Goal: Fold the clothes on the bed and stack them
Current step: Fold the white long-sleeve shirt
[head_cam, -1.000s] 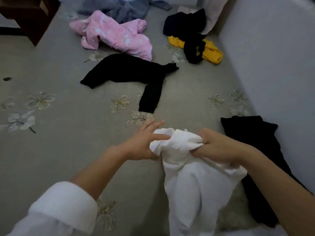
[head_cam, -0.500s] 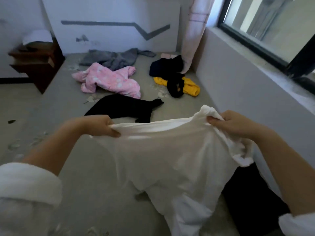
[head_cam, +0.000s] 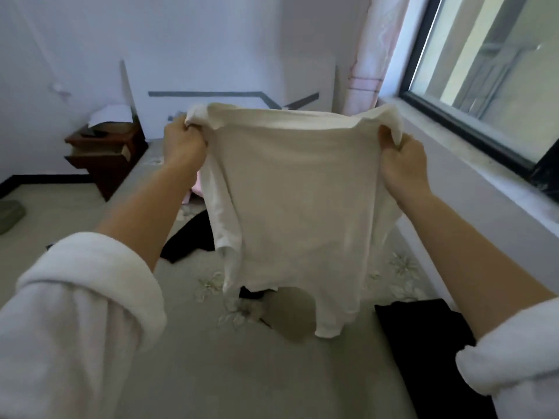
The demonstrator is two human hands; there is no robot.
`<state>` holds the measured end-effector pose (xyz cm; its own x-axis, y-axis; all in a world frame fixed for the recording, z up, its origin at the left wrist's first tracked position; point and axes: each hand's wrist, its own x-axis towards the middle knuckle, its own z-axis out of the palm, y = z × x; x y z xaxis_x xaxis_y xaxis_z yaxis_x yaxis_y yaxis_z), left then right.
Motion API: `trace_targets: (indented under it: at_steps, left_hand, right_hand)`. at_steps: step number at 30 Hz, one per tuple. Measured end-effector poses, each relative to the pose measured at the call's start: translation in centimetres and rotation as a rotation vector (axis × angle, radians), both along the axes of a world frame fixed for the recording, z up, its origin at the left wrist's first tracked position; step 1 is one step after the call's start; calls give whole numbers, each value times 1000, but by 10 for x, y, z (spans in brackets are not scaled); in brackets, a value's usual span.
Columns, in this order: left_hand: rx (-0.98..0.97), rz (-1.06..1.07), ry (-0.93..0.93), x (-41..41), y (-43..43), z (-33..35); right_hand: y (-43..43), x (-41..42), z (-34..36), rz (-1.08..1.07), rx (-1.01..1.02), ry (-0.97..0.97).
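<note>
Over the bed point(head_cam: 211, 373), holds the white shirt point(head_cam: 296, 207) up, spread by its shoulders, left hand point(head_cam: 183, 146) and right hand point(head_cam: 403, 164) each clenched on the cloth; seems early on, this shirt unfolded, a black garment point(head_cam: 187, 240) loose beyond, no stack in view.

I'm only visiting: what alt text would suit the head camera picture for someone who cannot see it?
A person's left hand and right hand hold a white fabric top spread in the air by its upper corners, above a grey flower-patterned bed. A black garment lies on the bed at right.
</note>
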<state>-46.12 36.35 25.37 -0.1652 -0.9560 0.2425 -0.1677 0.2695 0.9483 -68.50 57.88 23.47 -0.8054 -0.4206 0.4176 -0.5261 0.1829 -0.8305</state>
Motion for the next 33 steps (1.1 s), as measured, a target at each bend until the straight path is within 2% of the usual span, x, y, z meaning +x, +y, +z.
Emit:
trace_targets:
  at_steps: [4,7,10,12,14,16,18,20,23,28,30,33]
  left_hand:
    - [-172,-63,308,12,27,-9]
    - [-314,-38,232,41,54,-64]
    - [-274,-21,26,81,85,-147]
    - [-181,-58,-129,109,110,-207]
    - [-31,-94,-295,136,132,-262]
    - [93,-149,-517,163,149,-315]
    - [196,-299,-799,189,167,-360]
    - [276,-550,-1078,207,184,-396]
    - [392,-860,-1384,218,202,-423]
    - [496,-1136,-1905,219,222,-462]
    - [527,-1232,-2028,220,237,-472]
    - [533,-1248,-1983,212,252,-481]
  right_hand:
    - [21,17,-10,12,-133,118]
    - [46,34,-55,32,-104,86]
    - [76,54,-122,79,-7,29]
    - [93,68,-173,124,111,-28]
    - [108,83,-222,170,282,-106]
    - [123,96,-268,245,549,-190]
    - [141,111,-312,344,900,-283]
    - [164,126,-353,412,1153,-371]
    - [199,147,-399,498,1374,-502]
    - [227,173,-447,640,1718,-777]
    - [237,181,-464,658,1762,-843]
    - [250,180,-486,496,1489,-868]
